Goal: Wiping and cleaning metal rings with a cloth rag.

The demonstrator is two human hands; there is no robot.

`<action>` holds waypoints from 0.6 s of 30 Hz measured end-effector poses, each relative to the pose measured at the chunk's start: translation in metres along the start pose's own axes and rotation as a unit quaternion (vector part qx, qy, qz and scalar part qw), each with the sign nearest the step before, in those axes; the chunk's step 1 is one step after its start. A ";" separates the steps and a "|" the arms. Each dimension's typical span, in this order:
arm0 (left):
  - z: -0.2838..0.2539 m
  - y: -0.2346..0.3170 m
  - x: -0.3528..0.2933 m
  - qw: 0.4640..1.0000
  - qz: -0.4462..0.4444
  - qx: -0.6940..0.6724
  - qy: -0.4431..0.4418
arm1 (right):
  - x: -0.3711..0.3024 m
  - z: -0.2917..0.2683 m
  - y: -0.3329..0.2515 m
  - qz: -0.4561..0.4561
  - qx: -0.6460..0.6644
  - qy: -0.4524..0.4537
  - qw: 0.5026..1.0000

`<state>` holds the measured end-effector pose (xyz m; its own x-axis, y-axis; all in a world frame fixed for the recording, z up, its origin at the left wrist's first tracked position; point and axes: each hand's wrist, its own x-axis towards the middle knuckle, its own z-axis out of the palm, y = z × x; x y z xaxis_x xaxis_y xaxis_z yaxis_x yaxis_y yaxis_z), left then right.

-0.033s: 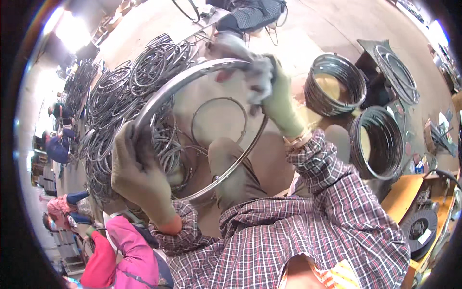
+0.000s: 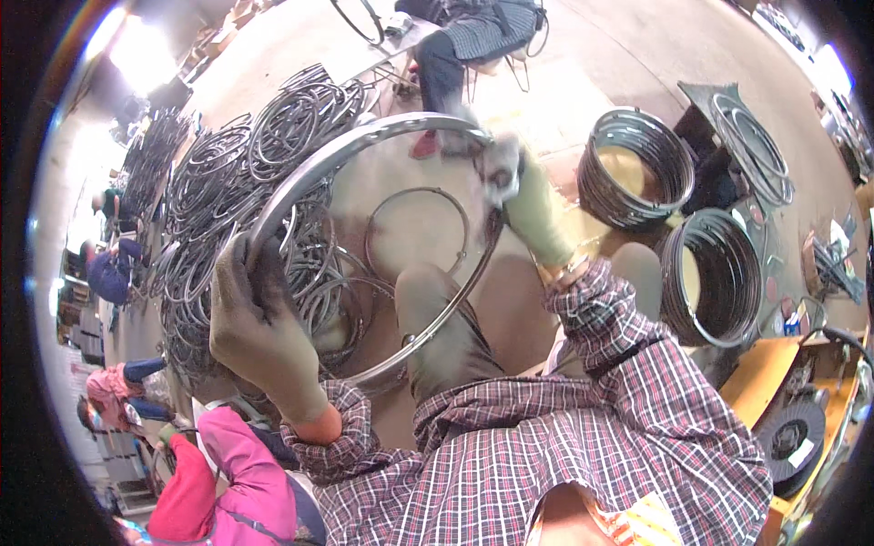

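Bare metal rim: light, stiff, likely slick

The rim (image 2: 364,134) is up in the air in front of the person's lap, tilted, its near edge passing above the left leg; the left hand (image 2: 262,328), gloved, grips it at its left side, fingers curled and pressed together around the band; the right hand (image 2: 533,196), gloved too, is at the rim's upper right, by a grey cloth (image 2: 499,171); that spot is smeared by blur, so cloth is only my best reading, and I cannot tell whether the right fingers pinch the band or merely lie against it.

The rim looks light for its width, a hollow hoop with no spokes showing; it should be stiff, springing little and keeping its round; its shiny face is probably slippery, more so under a smooth glove; it seems hardly fragile, though the finish could scratch; the best hold is across the band, thumb inside and fingers outside, at two well-parted places, since a single grip would let it swing.

Left of the rim lies a tangle (image 2: 214,209) of dark hoops; right of it stand two stacks (image 2: 601,187) of hoops.
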<state>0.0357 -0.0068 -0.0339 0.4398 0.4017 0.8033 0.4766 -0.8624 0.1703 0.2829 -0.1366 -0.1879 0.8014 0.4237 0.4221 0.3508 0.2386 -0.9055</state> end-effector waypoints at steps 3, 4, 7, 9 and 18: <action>0.006 -0.003 0.006 0.999 -0.022 0.046 -0.002 | -0.030 -0.004 0.018 -0.009 -0.166 -0.063 0.984; 0.002 -0.001 0.004 0.998 -0.012 0.061 0.007 | -0.039 0.000 0.037 -0.108 -0.185 -0.034 0.976; -0.005 0.008 0.002 0.999 0.011 0.039 0.005 | 0.002 0.015 -0.025 -0.097 -0.100 0.006 0.990; -0.003 0.008 -0.007 1.000 -0.001 0.031 -0.006 | 0.022 0.029 -0.083 -0.177 -0.190 0.006 0.966; 0.009 0.002 0.002 0.999 0.001 0.041 0.028 | -0.019 0.003 0.035 -0.099 -0.102 -0.034 0.989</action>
<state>0.0444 -0.0048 -0.0367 0.3988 0.3798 0.8347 0.5378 -0.8341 0.1226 0.2785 -0.1339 -0.2272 0.6756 0.4451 0.5878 0.5934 0.1448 -0.7918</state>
